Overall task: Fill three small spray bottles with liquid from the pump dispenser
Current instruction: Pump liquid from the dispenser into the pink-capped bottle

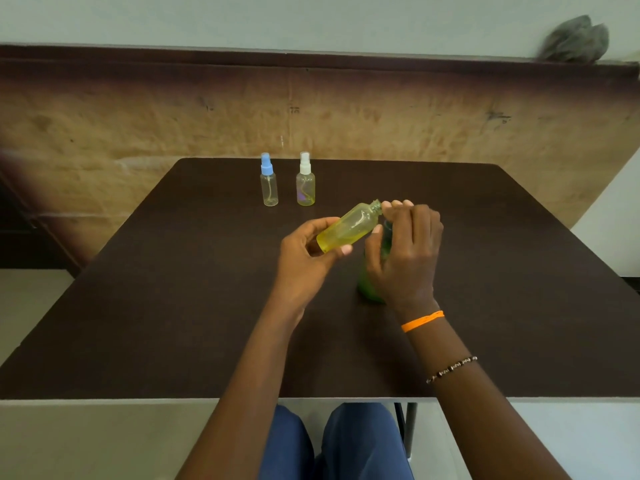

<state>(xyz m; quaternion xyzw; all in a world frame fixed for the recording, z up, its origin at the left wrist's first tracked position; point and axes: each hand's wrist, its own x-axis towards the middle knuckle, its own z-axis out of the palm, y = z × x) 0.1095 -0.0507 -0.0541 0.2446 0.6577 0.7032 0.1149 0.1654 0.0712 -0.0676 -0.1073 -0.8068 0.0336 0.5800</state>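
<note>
The left hand [306, 252] grips an uncapped spray bottle [349, 227] by its base end, fingers and thumb curled round the lower body. The bottle is held above the table [173, 306], tilted, with the threaded neck pointing toward 1 o'clock and the base toward 7 o'clock. Yellow-green liquid lies along the lower side of the bottle.

The right hand [405, 251] sits just at 3 o'clock of the bottle. Its fingertips [398, 204] are at the bottle's open neck, and its thumb lies beside the bottle's body. The fingers are curled; whether they hold a cap or the pump head cannot be told. Under this hand stands the green pump dispenser [370, 289], mostly hidden by the palm; only its lower body and part of the dark upper section show.

Two further spray bottles stand upright on the table at 11 o'clock from the hands, near the far edge and well apart from the dispenser. The blue-capped bottle [268, 180] is to the left and the white-capped bottle [305, 180] is just beside it to the right. Both are capped, and each shows a little yellowish liquid at the bottom.

An orange band [422, 321] and a beaded bracelet [452, 368] are on the right forearm. A grey bundle [576, 39] rests on the ledge at 1 o'clock, far behind the table.
</note>
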